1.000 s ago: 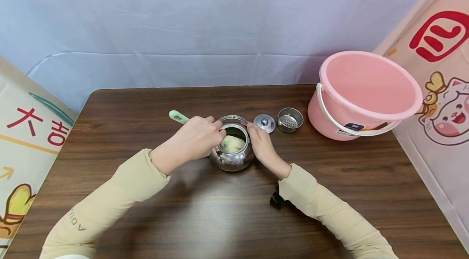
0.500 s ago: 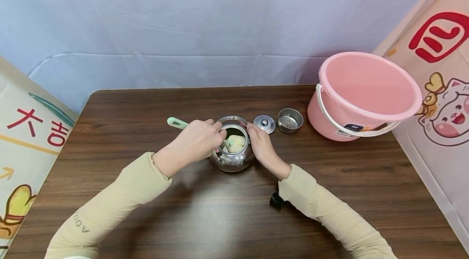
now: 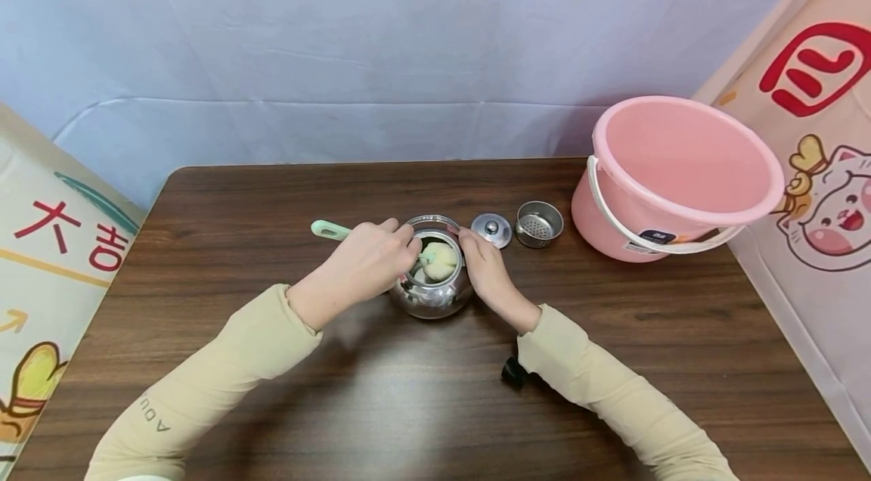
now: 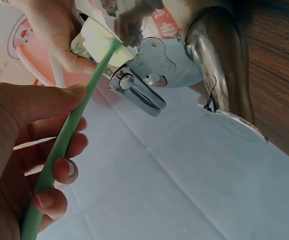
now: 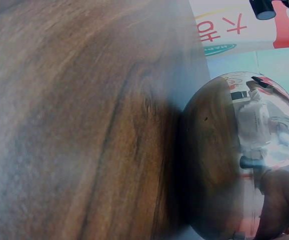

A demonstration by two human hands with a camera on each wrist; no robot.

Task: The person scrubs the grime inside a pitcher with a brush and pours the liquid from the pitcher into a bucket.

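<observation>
My left hand (image 3: 370, 258) grips the pale green handle of a sponge-headed cleaning brush (image 3: 331, 230), thumb and fingers wrapped along it in the left wrist view. The handle (image 4: 59, 145) runs slanting to the mouth of a shiny steel teapot (image 3: 430, 305). Inside the mouth shows the brush's pale yellow sponge head (image 3: 438, 262). My right hand (image 3: 486, 269) holds the pot's right side near the rim. Toward the back, the pot's metal loop handle lies folded down. Its spout (image 4: 224, 65) shows in the left wrist view; the pot's lower inside is hidden.
A round steel lid (image 3: 491, 230) and a small perforated tea strainer (image 3: 539, 224) lie just right of the teapot. Farther right stands a large pink bucket (image 3: 615, 228) with a white handle. A pale cloth wall (image 3: 381, 50) closes off the wooden table's far edge.
The sponge head has shifted right and come up within the pot's mouth. The handle end has tipped slightly lower and left. My right hand stays in place on the teapot.
</observation>
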